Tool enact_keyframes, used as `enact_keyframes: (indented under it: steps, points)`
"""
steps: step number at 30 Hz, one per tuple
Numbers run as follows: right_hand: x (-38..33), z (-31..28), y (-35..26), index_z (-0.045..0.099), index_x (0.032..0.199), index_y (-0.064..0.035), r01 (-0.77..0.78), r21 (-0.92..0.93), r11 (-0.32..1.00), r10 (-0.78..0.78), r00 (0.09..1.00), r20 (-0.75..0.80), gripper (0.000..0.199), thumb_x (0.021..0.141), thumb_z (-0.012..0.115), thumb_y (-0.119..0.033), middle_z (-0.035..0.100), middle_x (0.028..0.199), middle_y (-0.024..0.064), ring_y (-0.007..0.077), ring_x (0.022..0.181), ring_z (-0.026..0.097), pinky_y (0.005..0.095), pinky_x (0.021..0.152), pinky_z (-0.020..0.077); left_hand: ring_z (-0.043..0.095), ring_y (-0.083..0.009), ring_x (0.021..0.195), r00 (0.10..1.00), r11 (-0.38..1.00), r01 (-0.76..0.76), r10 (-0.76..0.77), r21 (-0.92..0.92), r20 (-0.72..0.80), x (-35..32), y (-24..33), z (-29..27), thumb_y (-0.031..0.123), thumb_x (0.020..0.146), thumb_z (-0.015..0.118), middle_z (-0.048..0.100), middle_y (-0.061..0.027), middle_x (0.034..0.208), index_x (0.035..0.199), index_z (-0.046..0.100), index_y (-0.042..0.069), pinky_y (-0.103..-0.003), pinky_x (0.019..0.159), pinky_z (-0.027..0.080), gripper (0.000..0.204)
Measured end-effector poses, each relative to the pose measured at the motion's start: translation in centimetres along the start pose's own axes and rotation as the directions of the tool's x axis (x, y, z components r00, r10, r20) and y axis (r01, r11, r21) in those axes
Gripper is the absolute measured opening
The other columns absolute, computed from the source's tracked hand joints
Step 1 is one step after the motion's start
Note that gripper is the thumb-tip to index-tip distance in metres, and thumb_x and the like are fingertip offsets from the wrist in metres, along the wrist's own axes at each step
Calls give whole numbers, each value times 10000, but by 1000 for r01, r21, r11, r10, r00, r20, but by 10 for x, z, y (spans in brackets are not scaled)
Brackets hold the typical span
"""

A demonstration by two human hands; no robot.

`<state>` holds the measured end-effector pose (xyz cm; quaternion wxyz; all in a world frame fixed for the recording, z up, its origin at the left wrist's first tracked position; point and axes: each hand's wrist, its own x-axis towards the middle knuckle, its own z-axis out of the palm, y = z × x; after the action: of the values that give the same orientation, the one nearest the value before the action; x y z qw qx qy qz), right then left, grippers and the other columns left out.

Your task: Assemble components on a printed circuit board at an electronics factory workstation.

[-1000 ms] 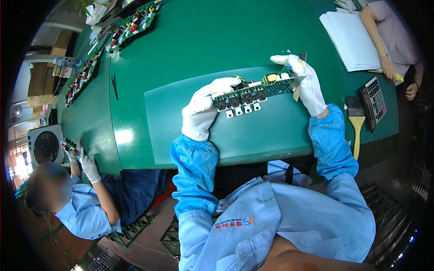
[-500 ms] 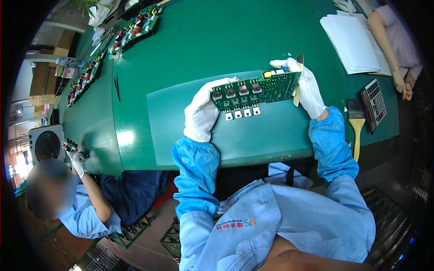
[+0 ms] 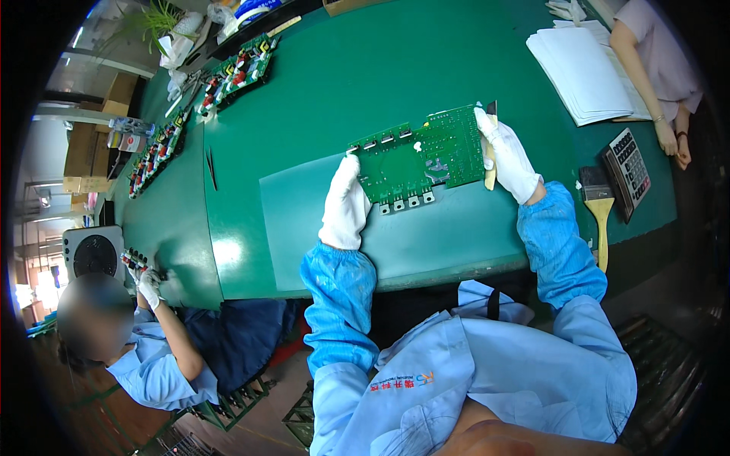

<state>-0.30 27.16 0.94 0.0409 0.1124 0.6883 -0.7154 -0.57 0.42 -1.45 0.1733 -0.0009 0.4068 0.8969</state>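
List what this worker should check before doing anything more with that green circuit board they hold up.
1. Left hand has the circuit board by its left edge: ok.
2. Right hand has the right edge: ok.
3. Both hands gloved: ok.
4. Board lifted off the green mat, flat solder side facing the camera: ok.
5. The slim tool in the right hand stays off the board face: cannot tell, the glove hides most of it.
6. Brush and calculator lie off to the right, away from the board: ok.
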Motion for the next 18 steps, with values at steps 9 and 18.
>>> enact_keyframes:
  steps: [9,18]
  points:
    - [11,-15,9,602,1006,-22,-132,359,924,48,971,234,417,949,563,-434,528,775,-37,43,640,444,207,527,357,547,-189,1136,997,994,-3,11,114,-72,0,-3,-7,312,952,553,589,-79,1246,1284,526,15,-342,984,424,446]
    - [15,-17,15,563,1152,21,-246,356,902,155,952,265,503,916,616,-420,554,951,12,53,687,445,185,542,397,597,-234,1105,986,995,81,-71,60,-149,-2,7,5,406,964,536,605,-97,1229,1283,531,64,-411,952,487,468]
